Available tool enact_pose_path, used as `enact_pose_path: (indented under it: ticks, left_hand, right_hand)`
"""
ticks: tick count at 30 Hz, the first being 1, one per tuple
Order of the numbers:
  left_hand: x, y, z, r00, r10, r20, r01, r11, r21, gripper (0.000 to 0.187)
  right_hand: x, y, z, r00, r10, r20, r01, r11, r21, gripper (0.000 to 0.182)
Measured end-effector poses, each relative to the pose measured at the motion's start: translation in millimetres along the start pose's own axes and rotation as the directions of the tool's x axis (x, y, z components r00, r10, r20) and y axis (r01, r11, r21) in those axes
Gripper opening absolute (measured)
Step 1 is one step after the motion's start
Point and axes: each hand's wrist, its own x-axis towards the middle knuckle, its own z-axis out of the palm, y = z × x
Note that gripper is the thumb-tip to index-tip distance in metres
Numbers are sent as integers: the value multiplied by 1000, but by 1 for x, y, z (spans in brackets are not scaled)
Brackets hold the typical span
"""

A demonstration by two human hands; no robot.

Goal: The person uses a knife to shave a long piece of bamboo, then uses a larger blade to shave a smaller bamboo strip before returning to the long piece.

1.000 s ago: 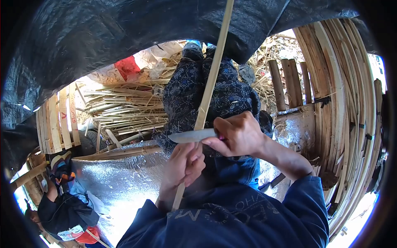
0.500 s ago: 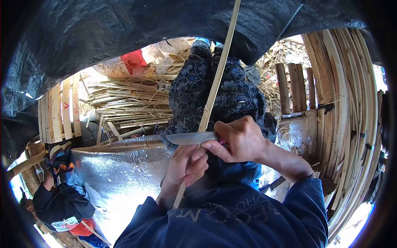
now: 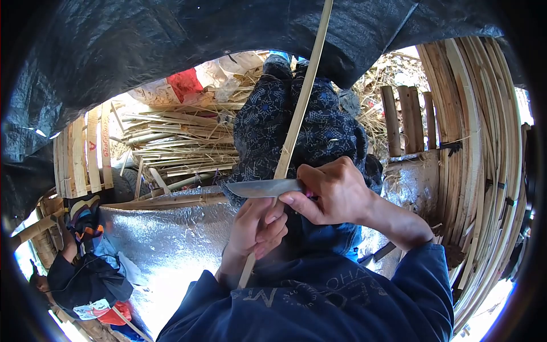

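A long, thin bamboo strip [image 3: 301, 111] slants from the top of the view down to my chest. My left hand [image 3: 257, 229] is wrapped around its lower part. Just above, my right hand [image 3: 336, 194] grips a knife [image 3: 265, 188] by its handle, which is mostly covered by my fingers. The blade points left and lies across the strip, close above my left fingers. My right thumb presses near the strip beside the blade. Under the strip are my legs in dark patterned trousers [image 3: 259, 125].
Split strips [image 3: 176, 137] lie piled ahead on the left. Tall bundled strips [image 3: 484, 148] stand on the right. A shiny foil sheet [image 3: 165, 239] covers the surface around me. Another person [image 3: 88, 279] is at lower left. Black plastic sheeting [image 3: 142, 45] hangs overhead.
The knife and my right hand have shifted very slightly, with the blade tip a little further up and left. My left hand and the bamboo strip look almost unmoved.
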Motion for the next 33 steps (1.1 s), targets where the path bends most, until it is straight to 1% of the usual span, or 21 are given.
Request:
enact_pose_path:
  ticks: [3, 7, 8, 9, 10, 12, 13, 14, 15, 16, 18, 19, 20, 21, 22, 25, 27, 28, 30, 31, 33]
  left_hand:
    - [-1, 2, 4, 999, -11, -30, 13, 997, 70, 40]
    - [0, 6, 11, 1000, -9, -14, 10, 991, 134, 42]
    - [-2, 7, 14, 999, -7, -32, 12, 983, 181, 43]
    - [-3, 7, 15, 999, -4, -51, 15, 974, 227, 44]
    - [-3, 8, 14, 999, -4, -52, 15, 974, 227, 44]
    - [-1, 9, 11, 998, -3, -66, 20, 967, 254, 46]
    - [0, 7, 8, 998, -6, -61, 21, 967, 255, 46]
    - [0, 4, 5, 996, -12, -91, 37, 960, 279, 46]
    - [1, 3, 3, 992, -17, -122, 53, 952, 300, 47]
    - [2, 2, 4, 993, -16, -120, 52, 953, 298, 47]
    - [4, 4, 5, 992, -12, -124, 50, 951, 306, 47]
    - [5, 5, 5, 992, -5, -122, 42, 952, 304, 47]
    - [5, 5, 6, 990, -4, -144, 47, 954, 296, 46]
    - [6, 6, 7, 987, -4, -163, 52, 955, 290, 45]
    - [6, 5, 8, 987, -1, -158, 47, 956, 290, 45]
    - [3, 4, 9, 985, -6, -174, 57, 957, 286, 40]
    - [3, 7, 6, 973, 31, -230, 36, 959, 280, 38]
    - [2, 8, 4, 975, 25, -222, 40, 957, 287, 38]
    - [0, 10, -2, 987, 78, -141, -42, 970, 239, 39]
    - [-3, 11, -1, 987, 81, -138, -47, 972, 231, 39]
    - [-7, 11, 6, 981, 81, -178, -34, 967, 253, 40]
  right_hand:
    - [3, -1, -3, 1000, 18, 9, -18, 1000, 2, 49]
    - [4, 2, -5, 1000, 29, 12, -29, 1000, 3, 50]
    - [5, 3, -5, 1000, 28, 12, -28, 1000, 4, 50]
    - [4, 5, -5, 1000, 0, 14, -1, 1000, 4, 51]
    - [5, 7, -5, 1000, -27, 15, 27, 1000, 4, 51]
    - [13, 23, -7, 998, 54, -24, -54, 999, -5, 53]
    - [22, 44, -4, 976, 123, -178, -145, 982, -118, 58]
    - [31, 63, -21, 927, 370, -60, -371, 928, -10, 63]
    - [39, 77, -32, 881, 464, -96, -465, 885, 14, 68]
    - [42, 78, -35, 893, 395, -218, -409, 912, -22, 68]
    - [32, 56, -34, 898, 441, -4, -441, 897, 15, 66]
    - [24, 40, -24, 944, 331, 5, -330, 942, -62, 62]
    - [15, 28, -15, 984, 167, 56, -165, 985, -51, 58]
    - [5, 21, 1, 1000, 26, 5, -26, 998, -51, 54]
    - [0, 16, 7, 998, -21, 52, 24, 998, -59, 52]
    - [3, 23, 6, 998, -28, 56, 29, 999, -20, 52]
    - [15, 31, 5, 987, -127, 100, 136, 987, -83, 53]
    - [23, 34, 5, 982, -177, 61, 183, 976, -117, 53]
    - [30, 32, 5, 970, -235, 63, 240, 966, -95, 52]
    - [28, 31, 6, 969, -238, 65, 244, 965, -97, 52]
    - [24, 27, 11, 955, -293, -49, 291, 956, -46, 49]
